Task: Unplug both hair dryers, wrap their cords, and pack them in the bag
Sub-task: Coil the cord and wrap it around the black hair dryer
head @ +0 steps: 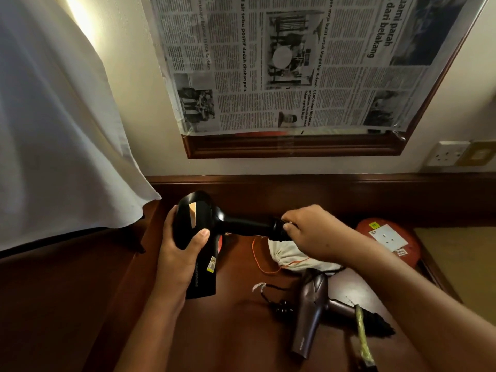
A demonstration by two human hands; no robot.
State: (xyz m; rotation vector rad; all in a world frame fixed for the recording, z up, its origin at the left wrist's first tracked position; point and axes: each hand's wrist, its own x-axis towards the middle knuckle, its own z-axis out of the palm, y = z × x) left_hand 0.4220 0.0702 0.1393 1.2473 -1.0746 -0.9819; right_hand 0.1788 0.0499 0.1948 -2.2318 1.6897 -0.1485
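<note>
Black hair dryer (pixel 200 232) gripped by both hands.

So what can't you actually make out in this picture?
All from the head view:
- The black hair dryer's cord: the right hand covers the handle end, so whether it is wrapped is hidden.
- The cloth bag: the right forearm crosses it, so its opening is unseen.
- The brown hair dryer's cord: partly behind that arm.
- The left hand covers part of the black dryer's body.
- The wall socket: too small to tell its switch.
</note>
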